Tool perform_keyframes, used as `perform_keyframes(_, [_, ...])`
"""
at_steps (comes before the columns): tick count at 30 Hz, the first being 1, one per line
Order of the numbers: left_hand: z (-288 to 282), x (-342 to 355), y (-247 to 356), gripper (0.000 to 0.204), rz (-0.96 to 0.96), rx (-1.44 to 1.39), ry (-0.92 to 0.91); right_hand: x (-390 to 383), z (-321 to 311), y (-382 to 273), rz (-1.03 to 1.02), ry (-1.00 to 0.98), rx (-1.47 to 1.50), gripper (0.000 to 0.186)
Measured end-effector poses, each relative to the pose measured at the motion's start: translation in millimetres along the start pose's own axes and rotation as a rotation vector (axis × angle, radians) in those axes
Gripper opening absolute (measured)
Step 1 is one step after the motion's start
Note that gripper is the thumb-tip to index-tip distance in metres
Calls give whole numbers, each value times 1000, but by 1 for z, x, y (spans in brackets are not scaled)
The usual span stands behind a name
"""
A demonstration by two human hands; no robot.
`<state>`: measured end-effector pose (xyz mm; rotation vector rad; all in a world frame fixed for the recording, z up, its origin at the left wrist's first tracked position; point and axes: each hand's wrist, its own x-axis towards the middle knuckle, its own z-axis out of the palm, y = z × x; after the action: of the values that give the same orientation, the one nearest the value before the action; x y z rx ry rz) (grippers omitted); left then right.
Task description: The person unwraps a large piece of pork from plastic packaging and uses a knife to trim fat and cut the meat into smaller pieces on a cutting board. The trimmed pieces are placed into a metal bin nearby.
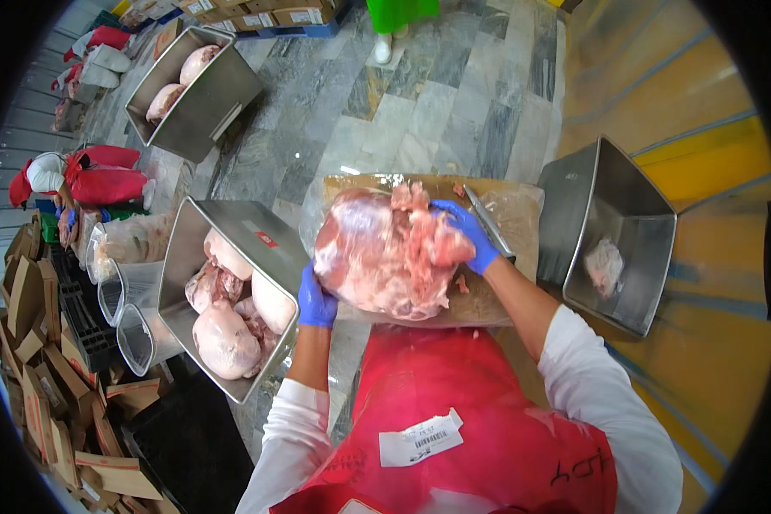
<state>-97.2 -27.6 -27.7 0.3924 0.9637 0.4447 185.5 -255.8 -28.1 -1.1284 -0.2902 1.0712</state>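
Observation:
A large raw piece of meat [373, 257], pink with pale fat and ragged trimmed flesh on its right side, is held between my two blue-gloved hands over a brown cutting board [510, 291]. My left hand [317, 295] grips its lower left edge. Around its upper right side curl the fingers of my right hand [467, 231], close to the loose flesh. A knife [487, 218] lies on the board just beyond my right hand, its handle partly hidden by that hand and wrist. Small meat scraps [462, 283] lie beside the piece.
At left stands a metal tub [291, 231] of large meat pieces; another tub [206, 128] sits farther back. A metal bin [642, 283] at right holds pale scraps. Flattened cartons [60, 385] and black crates [188, 437] crowd the lower left. Co-workers [103, 176] are at far left.

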Motion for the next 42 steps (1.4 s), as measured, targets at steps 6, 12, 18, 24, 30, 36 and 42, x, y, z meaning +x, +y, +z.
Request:
perform_keyframes(6, [29,7,2,32,93,284,-14,-18,-18,34,295,481,77,45])
perform_keyframes(12, [30,2,1,38,-36,212,-76,-55,-50,84,324,415,534,62])
perform_keyframes(18, [-3,6,-12,50,-179,-166,-68,-41,-32,53,334,240,493,73])
perform_keyframes(24, [-26,-35,-1,51,-64,-512,-176,-29,55,-48,311,164,219,59])
perform_keyframes(30, [-21,-134,102,63,266,-688,-460,-14,303,-204,153,-237,-452,62])
perform_keyframes(36, [-94,-147,120,96,486,-623,-105,-14,524,-251,30,-678,-651,76])
perform_keyframes(42, [-199,-186,113,122,375,-968,215,-48,538,-236,-293,-861,-598,67])
